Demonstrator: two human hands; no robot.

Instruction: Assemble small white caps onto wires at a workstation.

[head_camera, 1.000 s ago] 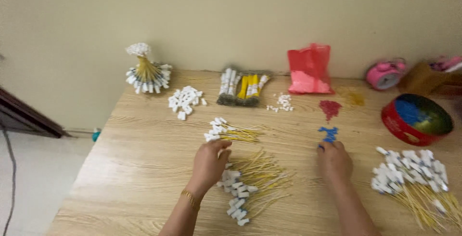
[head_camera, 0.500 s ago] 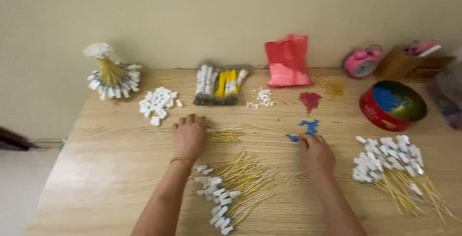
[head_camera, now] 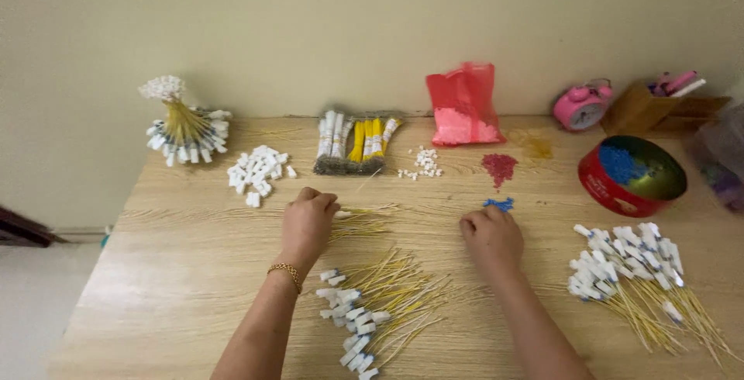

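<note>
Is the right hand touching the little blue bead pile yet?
Apart. The head view shows bare table between the right hand and the blue bead pile.

A pale wood-grain counter (head_camera: 155, 271) stands against a plain cream wall (head_camera: 310, 23), with light floor (head_camera: 31, 302) at its left

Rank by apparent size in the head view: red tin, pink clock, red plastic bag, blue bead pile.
1. Red tin
2. Red plastic bag, close to the tin; it sits farther back, so the order of these two is unsure
3. Pink clock
4. Blue bead pile, by the right hand
</note>
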